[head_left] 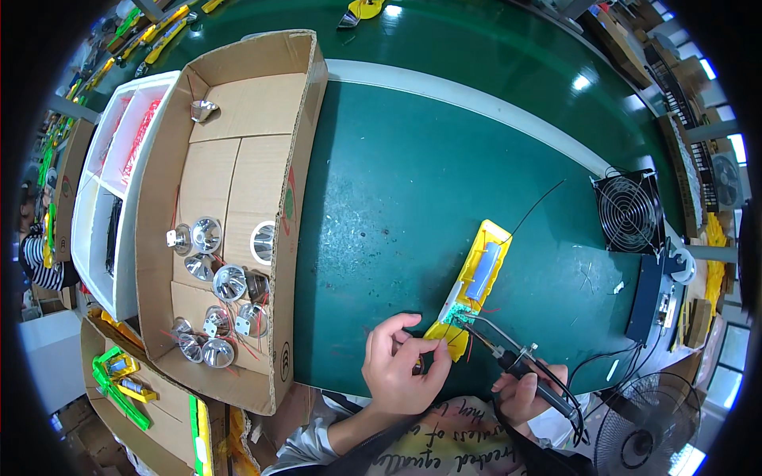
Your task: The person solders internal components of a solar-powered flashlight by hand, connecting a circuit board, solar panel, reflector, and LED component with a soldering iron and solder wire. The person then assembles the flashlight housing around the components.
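Note:
A yellow plastic flashlight housing (481, 246) lies slanted on the green mat, with a blue cylindrical battery (486, 270) and a small green circuit board (459, 313) in it. My left hand (405, 365) is closed in a pinch at the housing's near end, beside thin wires. A small dark round part shows between its fingers, too hidden to name. My right hand (520, 394) grips a soldering iron (553, 397) with a thin metal feed tube (496, 327) alongside. The iron's tip is at the circuit board. One dark wire (544, 197) sticks out from the housing's far side.
At left stands a cardboard box (300, 198) holding several silver lamp reflectors (229, 282). Beyond it sits a white foam box (85, 214) with red and black wires. A black fan (629, 210) and a dark bench device (647, 297) stand at right. Green-and-yellow housings (127, 385) lie lower left.

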The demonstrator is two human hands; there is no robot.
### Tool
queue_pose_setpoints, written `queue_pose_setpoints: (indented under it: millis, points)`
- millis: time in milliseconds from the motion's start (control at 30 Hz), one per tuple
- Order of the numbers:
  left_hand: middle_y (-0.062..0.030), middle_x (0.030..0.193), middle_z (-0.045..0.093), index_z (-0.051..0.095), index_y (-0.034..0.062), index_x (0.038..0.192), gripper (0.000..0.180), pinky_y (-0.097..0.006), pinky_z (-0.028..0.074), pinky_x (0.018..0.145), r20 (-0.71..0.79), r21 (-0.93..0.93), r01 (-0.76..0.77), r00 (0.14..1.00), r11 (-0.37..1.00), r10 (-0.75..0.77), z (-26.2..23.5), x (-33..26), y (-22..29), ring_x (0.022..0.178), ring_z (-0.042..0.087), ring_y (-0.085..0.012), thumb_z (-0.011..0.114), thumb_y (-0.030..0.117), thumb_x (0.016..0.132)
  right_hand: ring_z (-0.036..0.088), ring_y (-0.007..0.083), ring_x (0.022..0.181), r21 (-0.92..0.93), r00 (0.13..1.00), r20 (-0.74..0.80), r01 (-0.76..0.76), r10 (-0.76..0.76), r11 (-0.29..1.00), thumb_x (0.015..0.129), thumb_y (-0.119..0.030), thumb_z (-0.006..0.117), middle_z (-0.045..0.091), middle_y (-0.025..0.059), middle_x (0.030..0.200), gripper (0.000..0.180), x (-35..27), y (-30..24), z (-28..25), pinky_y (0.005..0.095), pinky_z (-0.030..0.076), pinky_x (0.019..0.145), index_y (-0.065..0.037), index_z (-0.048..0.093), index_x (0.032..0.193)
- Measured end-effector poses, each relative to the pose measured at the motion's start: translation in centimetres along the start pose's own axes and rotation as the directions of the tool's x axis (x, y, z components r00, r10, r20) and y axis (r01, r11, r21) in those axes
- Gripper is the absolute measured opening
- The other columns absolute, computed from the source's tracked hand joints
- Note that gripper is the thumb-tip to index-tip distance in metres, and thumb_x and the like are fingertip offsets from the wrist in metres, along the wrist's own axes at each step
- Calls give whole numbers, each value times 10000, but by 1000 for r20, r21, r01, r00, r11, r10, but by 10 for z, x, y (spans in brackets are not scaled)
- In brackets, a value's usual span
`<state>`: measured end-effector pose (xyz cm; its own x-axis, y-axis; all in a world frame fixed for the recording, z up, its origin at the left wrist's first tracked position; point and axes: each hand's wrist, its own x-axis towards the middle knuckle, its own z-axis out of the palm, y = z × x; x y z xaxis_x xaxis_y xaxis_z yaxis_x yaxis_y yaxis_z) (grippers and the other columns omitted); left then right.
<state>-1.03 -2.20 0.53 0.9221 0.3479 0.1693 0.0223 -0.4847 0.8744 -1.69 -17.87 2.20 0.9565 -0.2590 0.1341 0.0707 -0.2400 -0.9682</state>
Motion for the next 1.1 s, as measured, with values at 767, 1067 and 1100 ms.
queue_pose_setpoints:
  millis: [767,1067,1100]
  points:
    - [-108,970,484,593,34,657,128,-236,373,551,-2,-4,7,1000,1000,-7,0,-2,-1,622,420,-126,678,-21,580,468,112,355,29,1000,2,-28,28,999,793,-294,517,416,15,387,347,2,0,2,212,386,382,-20,305,779]
    - [-104,979,479,596,42,663,139,-236,378,573,3,-16,41,999,999,-41,1,-2,3,636,417,-127,679,-28,576,488,131,372,2,1000,8,-30,30,1000,777,-315,555,464,72,444,399,2,1,-2,217,406,359,-6,301,784]
    - [-103,978,479,596,42,663,140,-236,379,574,3,-29,54,999,998,-54,1,-2,3,637,415,-126,679,-29,576,488,131,372,2,999,7,-34,34,999,777,-315,555,464,72,444,399,2,1,-2,217,406,359,-6,301,784]
